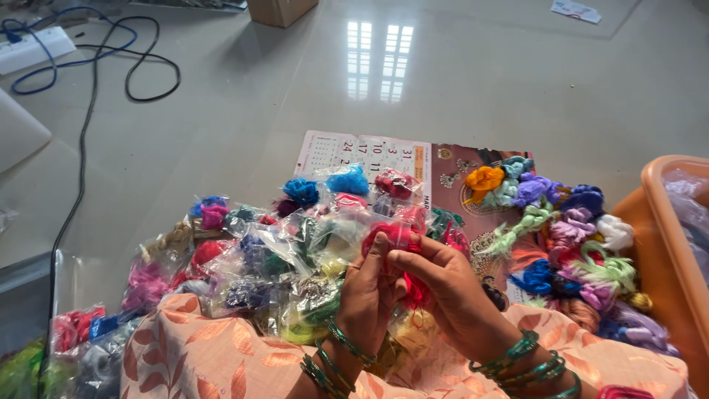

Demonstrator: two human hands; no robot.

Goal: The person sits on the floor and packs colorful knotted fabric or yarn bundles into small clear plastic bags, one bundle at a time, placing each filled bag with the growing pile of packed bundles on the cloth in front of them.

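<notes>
My left hand (368, 295) and my right hand (450, 292) meet in front of me over my lap. Both pinch a small clear plastic packet of red thread (395, 238), and a tuft of red thread (416, 290) hangs between the palms. Green bangles ring both wrists. Just beyond the hands lies a heap of clear packets of coloured thread (281, 251). To the right, loose bundles of coloured thread (572, 244) lie on a calendar sheet (369, 154) spread on the floor.
An orange plastic tub (668, 244) stands at the right edge. A power strip (33, 48) with black and blue cables (140, 70) lies at the far left on the glossy floor. A cardboard box (281, 10) sits at the top. Peach patterned cloth (214, 355) covers my lap.
</notes>
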